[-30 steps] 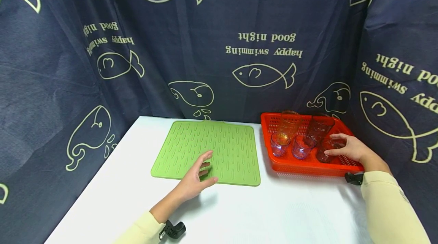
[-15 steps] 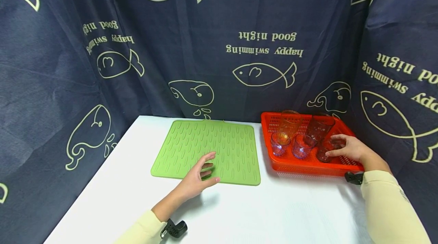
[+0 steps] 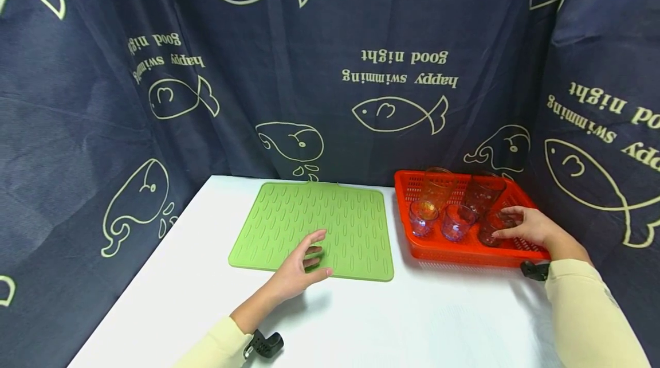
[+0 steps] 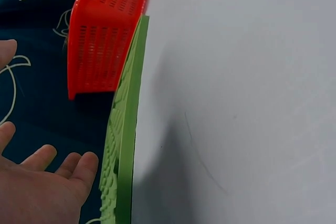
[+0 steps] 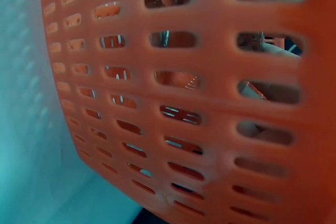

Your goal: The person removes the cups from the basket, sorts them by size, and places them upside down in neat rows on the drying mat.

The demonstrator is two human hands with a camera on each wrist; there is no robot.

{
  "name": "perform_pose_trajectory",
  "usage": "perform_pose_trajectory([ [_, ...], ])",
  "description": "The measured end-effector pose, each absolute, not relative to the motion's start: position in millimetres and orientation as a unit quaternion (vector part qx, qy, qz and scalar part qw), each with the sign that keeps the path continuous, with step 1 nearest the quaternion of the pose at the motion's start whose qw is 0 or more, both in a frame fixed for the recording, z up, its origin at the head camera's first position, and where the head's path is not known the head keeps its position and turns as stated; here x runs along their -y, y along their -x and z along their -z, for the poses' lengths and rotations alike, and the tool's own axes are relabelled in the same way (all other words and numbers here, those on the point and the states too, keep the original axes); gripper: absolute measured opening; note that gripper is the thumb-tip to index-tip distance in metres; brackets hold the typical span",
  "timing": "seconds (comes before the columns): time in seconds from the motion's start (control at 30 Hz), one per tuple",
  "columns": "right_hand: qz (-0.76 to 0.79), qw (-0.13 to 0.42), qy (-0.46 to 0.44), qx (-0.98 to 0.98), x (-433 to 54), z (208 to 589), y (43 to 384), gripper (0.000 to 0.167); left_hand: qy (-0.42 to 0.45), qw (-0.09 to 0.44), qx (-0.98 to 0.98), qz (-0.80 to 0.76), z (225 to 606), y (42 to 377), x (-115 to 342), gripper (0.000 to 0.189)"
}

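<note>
My right hand [image 3: 536,227] reaches into the red plastic basket [image 3: 464,255], with thumb and fingers curled round a small dark glass [image 3: 488,236] in the front right corner. In the right wrist view the slotted basket wall [image 5: 210,95] hides most of that hand. Two small clear purplish glasses [image 3: 457,224] stand to the left of the dark one. Behind them are a tall amber glass [image 3: 437,187] and a tall dark glass [image 3: 482,191]. My left hand [image 3: 296,273] holds nothing, fingers relaxed and spread, over the front edge of the green ridged mat [image 3: 319,213].
The mat lies on a white table [image 3: 392,322], left of the basket. A dark blue curtain [image 3: 319,70] with fish and whale drawings hangs close behind and on both sides. Each wrist wears a small black camera [image 3: 267,345].
The right hand stays at the small dark glass, its fingers settling slightly closer round it. The left hand has shifted very slightly to the right. The glasses, basket and mat keep their places.
</note>
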State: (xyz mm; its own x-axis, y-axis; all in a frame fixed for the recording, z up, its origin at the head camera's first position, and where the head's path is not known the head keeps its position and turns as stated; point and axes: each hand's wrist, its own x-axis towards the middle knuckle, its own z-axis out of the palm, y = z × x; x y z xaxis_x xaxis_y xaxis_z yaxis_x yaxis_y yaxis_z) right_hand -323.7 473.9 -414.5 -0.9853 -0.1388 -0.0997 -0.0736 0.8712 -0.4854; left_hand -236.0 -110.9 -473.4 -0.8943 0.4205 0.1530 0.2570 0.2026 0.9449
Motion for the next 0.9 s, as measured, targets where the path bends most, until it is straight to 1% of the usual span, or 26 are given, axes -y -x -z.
perform_pose_trajectory([
  [0.4, 0.252, 0.044, 0.045, -0.966, -473, 412, 318, 0.087, -0.229, 0.051, -0.774, -0.588, 475, 243, 113, 0.085],
  [0.57, 0.25, 0.035, 0.033, -0.967, -467, 405, 311, 0.09, -0.217, 0.053, -0.779, -0.586, 473, 245, 115, 0.088],
  [0.77, 0.26, 0.031, 0.02, -0.965, -461, 401, 305, 0.095, -0.212, 0.05, -0.778, -0.59, 472, 246, 116, 0.086],
  [0.9, 0.259, 0.022, 0.02, -0.965, -458, 398, 302, 0.095, -0.21, 0.052, -0.781, -0.587, 472, 247, 117, 0.086],
])
